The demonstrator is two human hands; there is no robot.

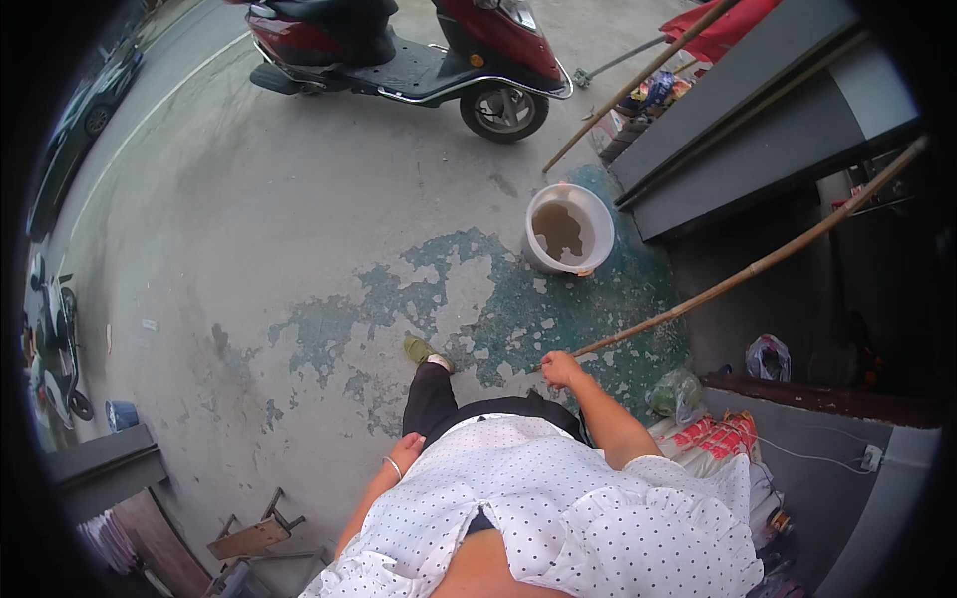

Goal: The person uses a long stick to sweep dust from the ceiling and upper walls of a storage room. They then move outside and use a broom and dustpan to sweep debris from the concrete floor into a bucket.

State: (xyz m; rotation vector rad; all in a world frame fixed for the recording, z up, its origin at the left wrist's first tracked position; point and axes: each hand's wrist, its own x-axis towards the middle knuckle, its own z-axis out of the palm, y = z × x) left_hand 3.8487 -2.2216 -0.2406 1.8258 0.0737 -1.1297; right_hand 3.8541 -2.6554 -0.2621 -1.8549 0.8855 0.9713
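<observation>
My right hand (pixel 561 370) is closed around a bamboo pole (pixel 748 270) near its lower end. From the hand the pole slants up to the right, past the dark doorway. My left hand (pixel 407 448) hangs beside my thigh with a bracelet on the wrist; its fingers are loosely curled, and I see nothing in it. On the floor ahead stands a white plastic bucket (pixel 532 250) with murky brownish water in it. A second bamboo pole (pixel 635 86) leans beyond the bucket, its lower tip near the ground.
A red scooter (pixel 419 71) is parked ahead. Grey door panels (pixel 733 127) stand at the right. Stuffed sacks (pixel 710 445) and a plastic bag of greens (pixel 675 395) lie by the right wall. A small wooden stool (pixel 248 540) is at lower left, near a blue bucket (pixel 122 415).
</observation>
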